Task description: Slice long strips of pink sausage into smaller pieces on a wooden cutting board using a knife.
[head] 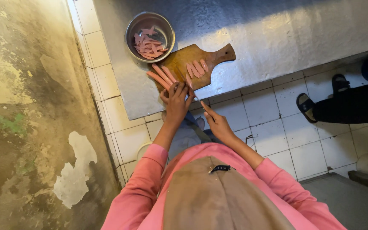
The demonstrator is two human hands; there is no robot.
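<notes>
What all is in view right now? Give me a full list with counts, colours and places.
counter: one, grey metal-look top, across the upper frame
cutting board: one, brown wood with a handle to the right, at the counter's near edge
sausage strips: several, pink, on the board; long ones at its left, short ones in the middle
bowl: one, steel, on the counter beside the board's far left end
cut pieces: many, pink, inside the bowl
knife: one, thin blade only partly visible, at the board's near edge
floor tiles: white, below the counter
wall: stained, peeling, at the left
other person's sandalled feet: two, dark, at the right
left hand: on the long strips
right hand: holding the knife
</notes>
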